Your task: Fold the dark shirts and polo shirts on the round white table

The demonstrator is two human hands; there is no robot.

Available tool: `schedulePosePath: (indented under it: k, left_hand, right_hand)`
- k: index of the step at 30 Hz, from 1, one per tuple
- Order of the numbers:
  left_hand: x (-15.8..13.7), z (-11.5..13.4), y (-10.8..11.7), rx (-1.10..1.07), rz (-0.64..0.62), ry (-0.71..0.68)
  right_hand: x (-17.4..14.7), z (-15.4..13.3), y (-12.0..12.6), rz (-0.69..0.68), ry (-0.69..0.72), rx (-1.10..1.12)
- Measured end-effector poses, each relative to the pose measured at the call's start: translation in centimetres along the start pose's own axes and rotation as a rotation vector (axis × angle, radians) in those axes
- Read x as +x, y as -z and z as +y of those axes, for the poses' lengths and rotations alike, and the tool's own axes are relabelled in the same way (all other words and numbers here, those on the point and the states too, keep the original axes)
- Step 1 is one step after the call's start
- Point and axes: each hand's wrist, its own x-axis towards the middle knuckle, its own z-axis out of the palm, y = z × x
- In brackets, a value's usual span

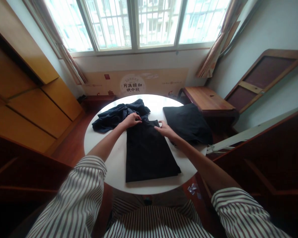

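Black cloth (149,152) lies flat at the frame's centre, the left hand (132,120) curled at its top edge and the right hand (166,129) with fingers narrowed at the corner, though I cannot tell whether either pinches it. The step looks like straightening that edge; the next move calls for even, level fingertips. Beneath is a round white table (116,162), with a barred window (155,23) across the frame's top.

The shirt (159,223) is striped — dark on pale — with loose sleeves (73,195).
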Motion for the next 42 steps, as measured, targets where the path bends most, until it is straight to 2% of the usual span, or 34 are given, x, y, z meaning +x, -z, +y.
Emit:
schedulePosePath:
  k: [3, 7, 10, 16, 21, 24, 27, 32, 35, 38, 40, 42]
  left_hand:
    - [0.0, -0.5, 0.4, -0.093, 0.01, -0.01]
    - [-0.7, -1.4, 1.0, -0.169, 0.028, 0.006]
    - [-1.3, -2.2, 1.4, -0.239, 0.03, 0.052]
    - [-1.1, -2.7, 0.5, -0.246, 0.138, 0.149]
    - [-1.0, -2.7, -0.1, -0.215, 0.103, 0.191]
    - [-1.2, -2.8, -0.1, -0.199, 0.116, 0.179]
    - [-1.4, -2.9, -0.3, -0.179, 0.139, 0.181]
    - [-1.7, -2.5, -0.4, -0.177, 0.152, 0.162]
    - [-1.6, -1.3, -0.3, -0.049, 0.175, 0.137]
    - [-0.7, 0.8, -0.8, 0.109, 0.223, 0.022]
    - [0.4, 2.5, -1.7, 0.124, 0.152, -0.061]
    - [1.6, 3.8, -2.8, 0.091, 0.019, -0.086]
  right_hand:
    - [3.0, -0.6, -0.4, 0.067, -0.089, 0.09]
    - [5.6, -0.6, -0.5, 0.085, -0.075, 0.068]
    - [6.3, 0.1, 0.0, 0.129, -0.02, 0.038]
    - [6.3, 0.2, 0.3, 0.221, 0.055, -0.078]
    - [3.2, -0.8, 0.1, 0.207, 0.148, -0.268]
    - [-0.1, -1.1, 0.2, 0.097, 0.215, -0.423]
    - [-3.1, -1.2, 0.4, -0.022, 0.223, -0.453]
    - [-6.5, -0.9, 0.9, -0.056, 0.202, -0.659]
    - [-8.0, -0.4, 1.1, -0.084, 0.133, -0.763]
    - [-8.9, 0.1, 1.2, -0.114, 0.076, -0.775]
    - [-9.2, 0.3, 1.2, -0.118, 0.055, -0.763]
    - [-9.4, 0.3, 1.2, -0.127, 0.043, -0.746]
